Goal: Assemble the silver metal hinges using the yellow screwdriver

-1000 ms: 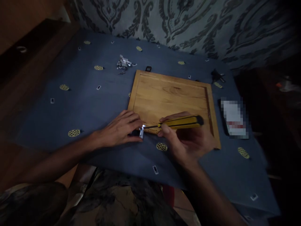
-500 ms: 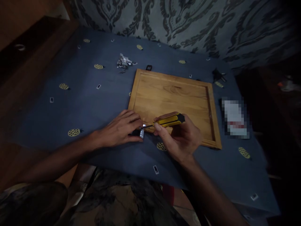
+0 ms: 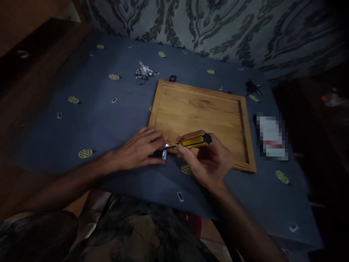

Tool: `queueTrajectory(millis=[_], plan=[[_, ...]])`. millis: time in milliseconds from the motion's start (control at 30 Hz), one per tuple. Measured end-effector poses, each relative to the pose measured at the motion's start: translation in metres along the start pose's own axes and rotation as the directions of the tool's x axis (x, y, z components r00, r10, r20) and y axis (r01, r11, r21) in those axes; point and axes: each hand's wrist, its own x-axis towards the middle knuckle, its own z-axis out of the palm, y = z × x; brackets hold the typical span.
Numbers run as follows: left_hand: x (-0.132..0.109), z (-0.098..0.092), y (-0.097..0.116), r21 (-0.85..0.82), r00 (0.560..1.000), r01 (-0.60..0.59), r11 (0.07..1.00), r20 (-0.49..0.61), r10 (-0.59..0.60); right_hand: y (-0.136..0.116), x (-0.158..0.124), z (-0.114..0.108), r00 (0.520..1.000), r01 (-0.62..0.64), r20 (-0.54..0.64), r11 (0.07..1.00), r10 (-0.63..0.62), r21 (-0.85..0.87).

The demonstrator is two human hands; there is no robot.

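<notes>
My right hand [image 3: 214, 162] grips a yellow and black screwdriver [image 3: 194, 141], its shaft pointing left. The tip meets a small shiny metal hinge [image 3: 164, 154] at the near left corner of a framed wooden panel [image 3: 201, 112]. Fingers and thumb of my left hand [image 3: 144, 147] close around that hinge from the left, covering part of it. The panel lies flat, with its raised frame facing up. Whether a screw sits under the tip cannot be seen.
A blue patterned cloth [image 3: 95, 127] covers the table. Beyond the panel's left corner lie a heap of metal hinges [image 3: 144, 71] and a few small screws [image 3: 141, 83]. At the right are a black object [image 3: 253, 87] and a blurred-out packet [image 3: 272, 136]. A patterned wall [image 3: 185, 22] borders the back.
The screwdriver handle and my right hand have shifted very slightly left. My left hand, the hinge and the panel stay in place.
</notes>
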Motion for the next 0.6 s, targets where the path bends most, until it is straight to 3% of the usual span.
queueTrajectory(millis=[467,600], plan=[[0.000,-0.001,0.001,-0.008,1.000,0.018,1.000,0.023,-0.018,-0.002,0.004,-0.002,0.999,-0.032,0.046,0.998,0.030,0.058],[0.000,0.000,0.000,0.000,1.000,0.005,1.000,0.013,-0.005,-0.008,0.013,-0.008,0.989,-0.033,0.150,0.994,0.017,0.106]])
